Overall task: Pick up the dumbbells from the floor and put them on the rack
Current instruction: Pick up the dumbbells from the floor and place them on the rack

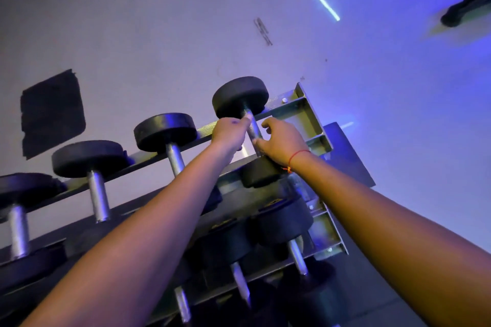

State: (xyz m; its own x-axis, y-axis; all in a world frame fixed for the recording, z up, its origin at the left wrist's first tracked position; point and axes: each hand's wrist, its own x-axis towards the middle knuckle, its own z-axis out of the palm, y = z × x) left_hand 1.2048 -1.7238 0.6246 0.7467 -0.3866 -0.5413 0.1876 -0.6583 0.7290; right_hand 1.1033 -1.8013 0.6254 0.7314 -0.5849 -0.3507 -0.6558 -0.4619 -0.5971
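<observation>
A black round-headed dumbbell (240, 98) with a steel handle lies across the top tier of the metal rack (305, 109), at its right end. My left hand (230, 133) is closed against the left side of the handle, just below the far head. My right hand (282, 141) is on the handle's right side above the near head, fingers curled but apart, thumb touching the bar. A red thread is tied around my right wrist. My forearms hide part of the tiers below.
Three more dumbbells (164, 133) sit in a row to the left on the top tier. Lower tiers hold further dumbbells (285, 223). A pale wall with a black patch (51, 111) is behind the rack. A dark piece of equipment (467, 8) shows at the top right.
</observation>
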